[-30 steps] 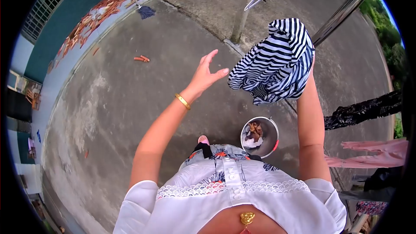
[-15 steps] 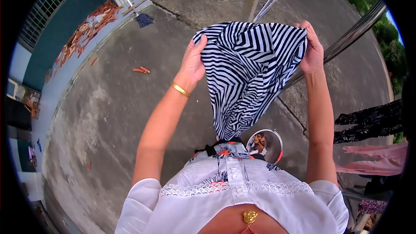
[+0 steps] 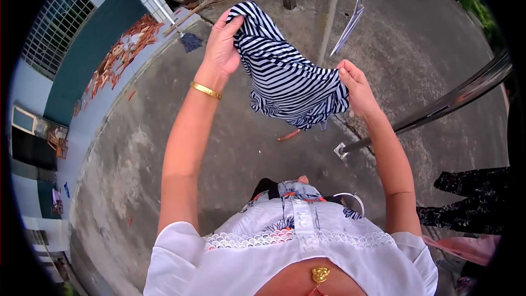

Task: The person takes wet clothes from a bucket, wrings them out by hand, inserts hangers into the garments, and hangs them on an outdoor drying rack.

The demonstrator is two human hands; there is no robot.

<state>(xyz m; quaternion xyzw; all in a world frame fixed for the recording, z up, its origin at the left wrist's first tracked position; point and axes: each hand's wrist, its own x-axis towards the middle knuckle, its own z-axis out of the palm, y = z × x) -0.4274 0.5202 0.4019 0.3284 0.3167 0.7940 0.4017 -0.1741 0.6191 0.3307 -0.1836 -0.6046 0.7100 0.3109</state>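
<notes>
We look through one camera, which is worn on the person's head and faces forward and steeply down. Nearest to it is the white blouse (image 3: 186, 266), along the bottom edge. The left hand (image 3: 222, 49), the right hand (image 3: 359, 89) and the striped cloth (image 3: 293, 79) are at arm's reach, above the middle of our view. Behind them we see the concrete ground (image 3: 148, 170). The view is very wide, with curved black borders, and the building (image 3: 71, 101) appears tilted at left.
</notes>
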